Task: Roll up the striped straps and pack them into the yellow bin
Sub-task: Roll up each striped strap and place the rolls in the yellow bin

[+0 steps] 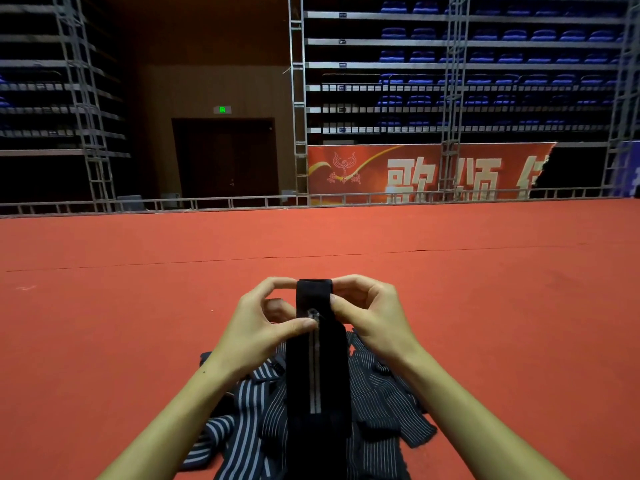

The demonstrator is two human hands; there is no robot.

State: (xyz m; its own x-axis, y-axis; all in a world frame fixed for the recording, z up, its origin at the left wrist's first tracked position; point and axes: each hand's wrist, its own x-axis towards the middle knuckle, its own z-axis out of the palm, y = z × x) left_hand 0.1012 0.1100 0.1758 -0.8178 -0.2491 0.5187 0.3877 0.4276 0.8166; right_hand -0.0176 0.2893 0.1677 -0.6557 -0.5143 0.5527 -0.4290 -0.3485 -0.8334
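Head view. The left hand (266, 320) and the right hand (372, 315) together hold up one dark strap (317, 368) above the red carpet (138, 306). Each hand pinches the strap's upper end between thumb and curled fingers, the left at its left edge, the right at its right edge; the top of the strap is folded over between them. The rest of the strap hangs toward the camera, a pale stripe down its middle. Beneath it, on the carpet between the forearms, lies a loose pile of striped straps (377, 400). Behind the carpet stand metal trusses (452, 98), blue seats (485, 57) and a red banner (367, 174).
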